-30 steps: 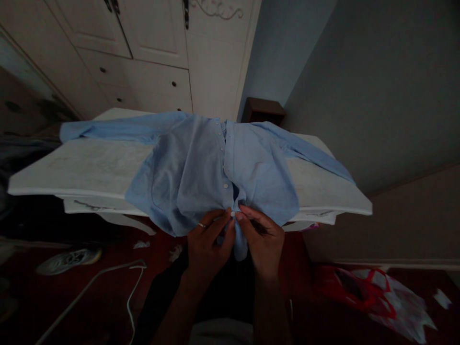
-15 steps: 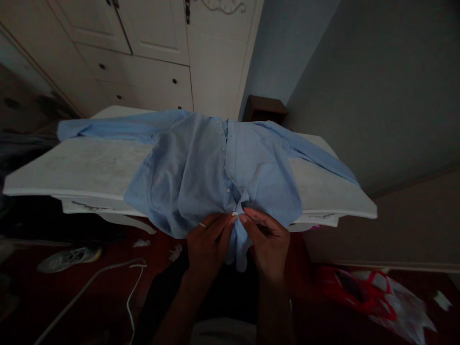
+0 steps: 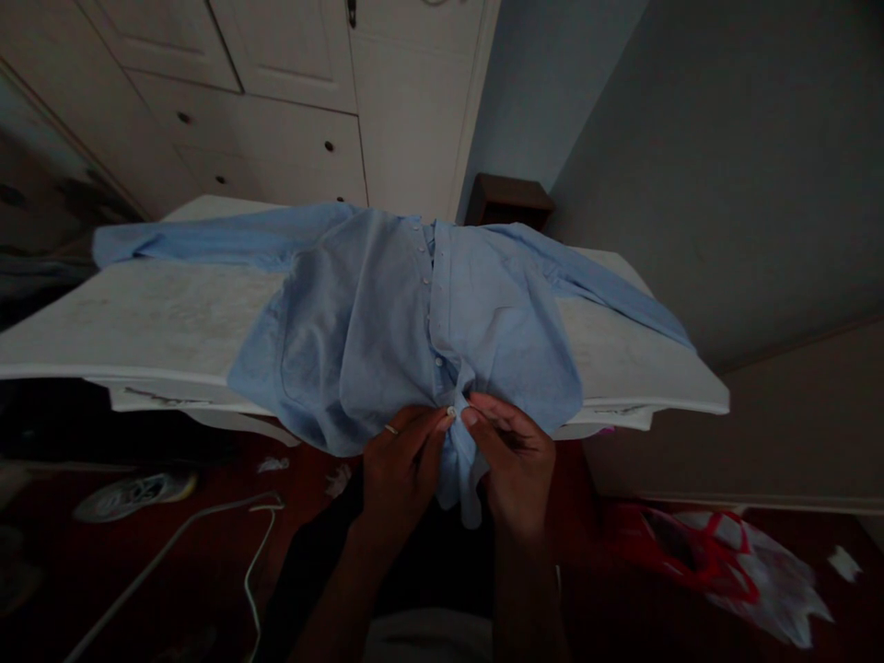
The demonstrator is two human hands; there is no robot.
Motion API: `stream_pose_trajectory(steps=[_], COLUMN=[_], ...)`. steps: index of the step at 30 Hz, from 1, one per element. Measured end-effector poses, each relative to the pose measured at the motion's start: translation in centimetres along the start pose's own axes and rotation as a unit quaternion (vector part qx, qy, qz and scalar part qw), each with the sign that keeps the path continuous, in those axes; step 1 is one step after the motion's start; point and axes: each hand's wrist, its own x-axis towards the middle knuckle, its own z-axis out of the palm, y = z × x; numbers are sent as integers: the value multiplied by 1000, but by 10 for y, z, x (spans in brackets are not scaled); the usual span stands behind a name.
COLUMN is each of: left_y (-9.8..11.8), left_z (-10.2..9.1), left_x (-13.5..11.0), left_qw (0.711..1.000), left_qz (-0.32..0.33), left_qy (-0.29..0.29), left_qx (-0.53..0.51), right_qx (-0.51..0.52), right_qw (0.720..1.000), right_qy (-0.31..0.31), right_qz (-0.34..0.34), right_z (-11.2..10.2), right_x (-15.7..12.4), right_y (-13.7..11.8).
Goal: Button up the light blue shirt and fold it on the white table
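A light blue button-up shirt (image 3: 387, 313) lies spread on a white table (image 3: 138, 318), sleeves stretched out to both sides and hem hanging over the near edge. My left hand (image 3: 404, 465), with a ring on one finger, pinches the shirt's front placket at a small white button (image 3: 450, 412) near the hem. My right hand (image 3: 511, 456) pinches the opposite edge of the placket right beside that button. The fingertips of both hands almost touch. A strip of fabric hangs down between my hands.
White cabinets with dark knobs (image 3: 290, 120) stand behind the table, with a small brown stand (image 3: 507, 201) in the corner. On the dark red floor lie a shoe (image 3: 131, 493), a white hanger (image 3: 207, 543) and a red and white bag (image 3: 725, 571).
Both hands stay pinched at the same button near the hem. The hanging fabric strip has dropped a little lower, and the view has shifted slightly downward.
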Motion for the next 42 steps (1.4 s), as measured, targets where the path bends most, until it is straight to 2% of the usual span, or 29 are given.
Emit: stream_pose_trajectory(steps=[7, 11, 16, 19, 22, 26, 29, 34, 39, 42], left_y=[2, 4, 6, 6, 5, 1, 0, 0, -1, -2], left_z=[3, 6, 8, 6, 4, 2, 1, 0, -1, -2], left_x=[-2, -4, -4, -4, -5, -7, -6, -3, -4, -4], left_qw=[999, 1000, 999, 997, 988, 971, 969, 963, 938, 926], left_qz=[-3, 1, -28, -45, -100, -168, -184, -205, -267, -290], left_qy=[-6, -15, 10, 24, 35, 60, 59, 63, 65, 51], left_qx=[35, 15, -12, -51, -115, -156, -154, -165, -211, -237], right_qx=[-14, -33, -42, -55, -90, -169, -206, -247, -282, -260], right_qw=[1000, 999, 999, 998, 987, 954, 931, 910, 892, 904], right_qy=[4, 13, 0, -37, -110, -189, -223, -263, -286, -278], right_qz=[7, 7, 7, -19, -71, -158, -202, -203, -206, -196], right_z=[2, 1, -3, -7, -8, -6, -5, -7, -10, -9], right_x=[0, 0, -1, -2, -4, -6, -8, -10, -11, -11], right_y=[0, 1, 3, 0, -8, -20, -24, -25, -26, -24])
